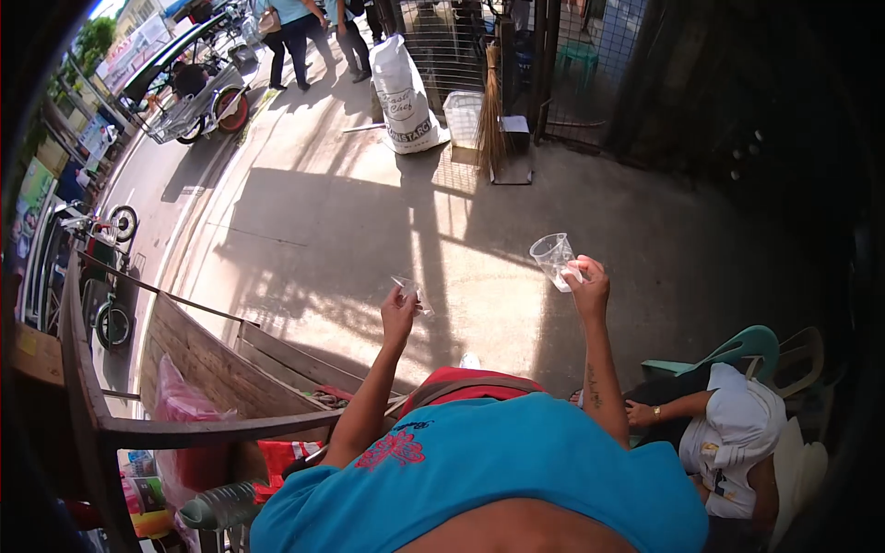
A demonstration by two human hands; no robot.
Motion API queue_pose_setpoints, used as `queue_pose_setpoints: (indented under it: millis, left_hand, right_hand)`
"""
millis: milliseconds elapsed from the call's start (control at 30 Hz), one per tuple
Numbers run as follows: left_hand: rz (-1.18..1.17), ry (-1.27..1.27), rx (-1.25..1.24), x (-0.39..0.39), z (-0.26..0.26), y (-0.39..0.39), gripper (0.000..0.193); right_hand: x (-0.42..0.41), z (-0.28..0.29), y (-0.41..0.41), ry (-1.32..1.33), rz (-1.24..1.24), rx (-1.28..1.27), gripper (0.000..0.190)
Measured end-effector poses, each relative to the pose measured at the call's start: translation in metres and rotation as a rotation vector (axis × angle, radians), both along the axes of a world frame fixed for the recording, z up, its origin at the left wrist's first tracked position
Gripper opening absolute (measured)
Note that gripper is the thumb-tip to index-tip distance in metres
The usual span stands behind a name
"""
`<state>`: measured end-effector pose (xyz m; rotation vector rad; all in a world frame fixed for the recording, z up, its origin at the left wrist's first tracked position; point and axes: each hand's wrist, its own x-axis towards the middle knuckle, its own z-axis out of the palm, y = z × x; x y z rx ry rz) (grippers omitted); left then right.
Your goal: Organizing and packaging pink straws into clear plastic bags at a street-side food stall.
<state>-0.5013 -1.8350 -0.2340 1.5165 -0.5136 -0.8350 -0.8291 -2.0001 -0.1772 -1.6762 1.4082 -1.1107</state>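
A clear plastic cup [553, 257] is held in my right hand [590, 276], raised in front of me at the right and tilted. My fingers grip it near its lower end. My left hand [401, 311] pinches a small piece of clear plastic [415, 294], which looks like a thin bag or wrapper; its exact kind cannot be told. The two hands are well apart, both above the sunlit concrete floor [484, 311].
A person in white [733, 415] sits close at my right by green plastic chairs [753, 342]. A wooden cart with a metal frame [214, 432] stands at my left. Ahead are a white sack [404, 104], a stick broom [491, 117] and a plastic bin [462, 121]. Several people walk beyond.
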Motion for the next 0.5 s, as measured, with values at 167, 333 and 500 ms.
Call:
queue_pose_setpoints:
  millis: [167,333,500]
  left_hand:
    - [-0.109,-0.085,-0.127,0.069,0.022,-0.144,0.019]
    - [0.237,-0.761,-0.162,0.140,0.039,-0.290,0.021]
    - [0.368,-0.137,-0.022,0.219,0.024,-0.357,0.019]
  right_hand:
    - [0.009,-0.011,-0.122,-0.065,-0.162,-0.075,0.017]
    - [0.007,-0.040,-0.276,-0.296,-0.243,0.185,0.019]
    - [0.091,-0.038,-0.436,-0.271,-0.199,0.303,0.020]
